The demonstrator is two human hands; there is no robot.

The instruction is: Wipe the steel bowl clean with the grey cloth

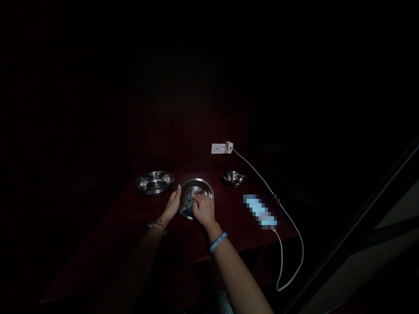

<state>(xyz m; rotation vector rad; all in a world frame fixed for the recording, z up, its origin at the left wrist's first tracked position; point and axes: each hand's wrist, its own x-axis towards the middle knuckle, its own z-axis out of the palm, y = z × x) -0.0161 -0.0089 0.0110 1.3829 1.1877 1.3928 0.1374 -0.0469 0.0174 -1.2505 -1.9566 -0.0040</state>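
Note:
A shiny steel bowl (205, 187), tilted toward me, is at the centre of the dark red table. My left hand (172, 205) grips its left rim, thumb up along the edge and the other fingers hidden behind it. Inside the bowl my right hand (203, 209) is closed on a dark grey cloth (187, 209), which presses against the inner surface. A beaded bracelet is on my left wrist and a blue band on my right.
Left of my hands stands a wide steel bowl (155, 174) with something small and reddish inside. A smaller steel bowl (235, 178) sits at the right. A lit, blurred phone (260, 211) lies nearer, its white cable (303, 250) looping past the table edge to a charger (228, 147) in the wall socket (217, 148).

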